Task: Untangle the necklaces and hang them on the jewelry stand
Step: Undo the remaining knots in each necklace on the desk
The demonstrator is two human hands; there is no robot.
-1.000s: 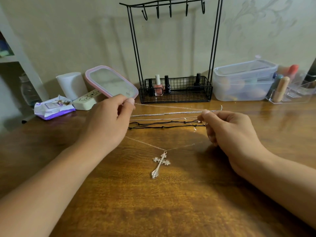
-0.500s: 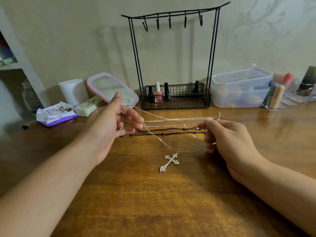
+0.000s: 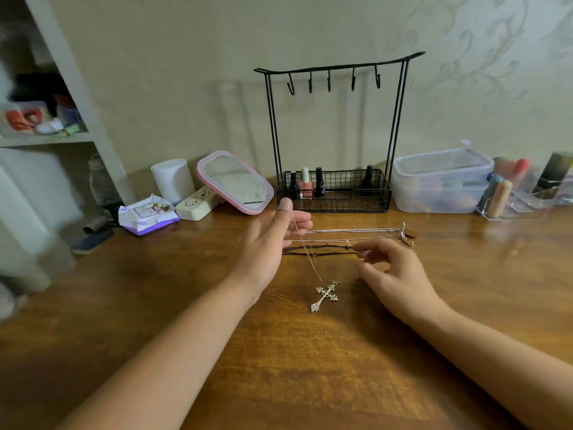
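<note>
A thin chain (image 3: 307, 252) with a silver cross (image 3: 325, 295) lies diagonally across a silver chain (image 3: 353, 230) and black cord (image 3: 319, 250) stretched side by side on the table. Behind stands the black wire stand (image 3: 336, 131), hooks bare.

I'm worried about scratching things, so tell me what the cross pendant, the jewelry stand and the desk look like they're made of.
Cross pendant: looks like silver-toned metal, shiny with ornate tips; plating or alloy can't be told.
Jewelry stand: thin black wire, probably coated metal, matte, with a mesh basket at its base.
Desk: brown wood grain with a glossy sheen; solid wood or laminate is unclear.
</note>
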